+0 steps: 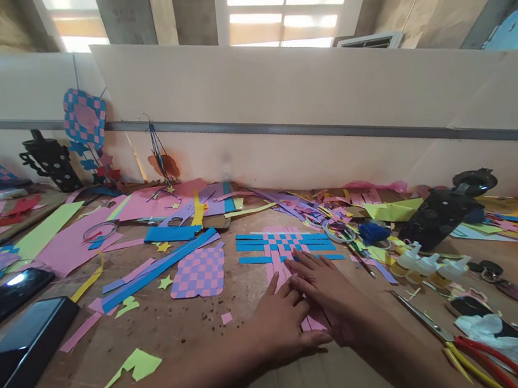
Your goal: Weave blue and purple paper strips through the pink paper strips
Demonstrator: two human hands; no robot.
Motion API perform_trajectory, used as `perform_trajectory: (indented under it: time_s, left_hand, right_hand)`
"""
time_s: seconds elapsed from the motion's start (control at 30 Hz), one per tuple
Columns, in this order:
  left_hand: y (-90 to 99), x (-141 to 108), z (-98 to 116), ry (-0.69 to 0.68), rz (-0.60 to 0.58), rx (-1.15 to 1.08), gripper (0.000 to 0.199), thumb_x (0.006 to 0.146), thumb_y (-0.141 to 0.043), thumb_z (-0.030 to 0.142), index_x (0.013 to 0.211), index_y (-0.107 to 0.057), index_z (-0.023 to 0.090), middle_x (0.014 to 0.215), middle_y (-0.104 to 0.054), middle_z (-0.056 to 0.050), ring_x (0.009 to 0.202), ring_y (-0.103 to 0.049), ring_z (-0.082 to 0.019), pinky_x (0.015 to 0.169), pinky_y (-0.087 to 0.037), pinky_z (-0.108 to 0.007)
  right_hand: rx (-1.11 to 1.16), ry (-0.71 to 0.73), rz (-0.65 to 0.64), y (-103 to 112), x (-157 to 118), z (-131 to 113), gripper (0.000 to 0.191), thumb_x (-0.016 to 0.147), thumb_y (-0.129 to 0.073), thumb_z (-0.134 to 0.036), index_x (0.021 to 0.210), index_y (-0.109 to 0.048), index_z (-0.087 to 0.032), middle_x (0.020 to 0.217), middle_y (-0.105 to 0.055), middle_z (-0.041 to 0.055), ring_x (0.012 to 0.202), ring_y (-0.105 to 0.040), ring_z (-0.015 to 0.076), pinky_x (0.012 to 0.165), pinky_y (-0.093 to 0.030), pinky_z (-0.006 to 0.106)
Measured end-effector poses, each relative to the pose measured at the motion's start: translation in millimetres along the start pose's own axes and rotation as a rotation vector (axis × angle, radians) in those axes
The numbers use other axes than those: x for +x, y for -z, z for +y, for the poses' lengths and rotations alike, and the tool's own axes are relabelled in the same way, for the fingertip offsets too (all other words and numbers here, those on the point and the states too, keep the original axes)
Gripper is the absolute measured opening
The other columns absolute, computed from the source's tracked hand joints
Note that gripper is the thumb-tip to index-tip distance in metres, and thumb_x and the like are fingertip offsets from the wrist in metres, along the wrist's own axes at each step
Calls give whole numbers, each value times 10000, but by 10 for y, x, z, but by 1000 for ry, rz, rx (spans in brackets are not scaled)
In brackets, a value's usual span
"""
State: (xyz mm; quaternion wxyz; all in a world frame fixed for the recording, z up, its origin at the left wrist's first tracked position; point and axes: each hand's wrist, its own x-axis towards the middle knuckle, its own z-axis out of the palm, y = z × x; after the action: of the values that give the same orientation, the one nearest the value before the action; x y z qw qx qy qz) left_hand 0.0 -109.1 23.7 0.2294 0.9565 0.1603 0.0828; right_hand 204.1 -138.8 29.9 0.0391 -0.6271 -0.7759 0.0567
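Pink paper strips (277, 273) run toward me, woven at their far end with blue paper strips (252, 242) into a small checkered patch. My left hand (283, 316) rests on the lower pink strips, its fingers apart and thumb out to the side. Flat across the same strips lies my right hand (322, 284), fingertips just below the nearest blue strip and partly overlapping the left fingers. Both palms cover much of the pink strips. To the left lies a finished-looking pink and purple checkered paper piece (197, 273).
Scissors (434, 323) with red and yellow handles lie at right, near several glue bottles (426, 267). A dark tumbler (433, 214) stands behind them. At left are a black box-like device (26, 355) and a phone (4, 300). Paper scraps (318, 205) pile along the wall.
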Motion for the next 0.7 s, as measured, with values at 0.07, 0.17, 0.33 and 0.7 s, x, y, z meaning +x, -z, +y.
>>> perform_trajectory:
  time_s: [0.07, 0.17, 0.33, 0.7]
  left_hand:
    - [4, -7, -10, 39, -23, 5, 845, 1008, -358, 790, 1609, -442, 202, 1710, -360, -155, 1626, -220, -364, 1317, -87, -647]
    - [10, -14, -11, 55, -57, 18, 887, 993, -335, 818, 1622, -428, 198, 1723, -330, -158, 1629, -209, -371, 1317, -123, -628]
    - [0, -17, -16, 42, -56, 26, 868, 1000, -358, 802, 1656, -373, 232, 1739, -302, -131, 1634, -192, -370, 1317, -130, -636]
    - [-33, -8, -39, 54, -71, 15, 918, 1001, -260, 821, 1697, -270, 223, 1773, -164, -140, 1656, -89, -355, 1330, -75, -632]
  right_hand:
    - [1, -13, -11, -30, 21, 24, 625, 969, -545, -491, 1581, -508, -369, 1684, -457, 55, 1610, -277, 353, 1259, -265, 626]
    - [-5, -30, -20, -94, 71, 67, 605, 998, -507, -455, 1598, -480, -377, 1678, -468, 48, 1600, -307, 336, 1258, -273, 624]
    - [-32, -91, -26, -146, 164, 62, 590, 1065, -395, -456, 1631, -446, -298, 1727, -375, 81, 1617, -269, 340, 1277, -223, 627]
    - [-49, -173, -58, 10, 138, 67, 597, 1093, -372, -468, 1662, -394, -288, 1754, -278, 65, 1637, -213, 302, 1301, -215, 579]
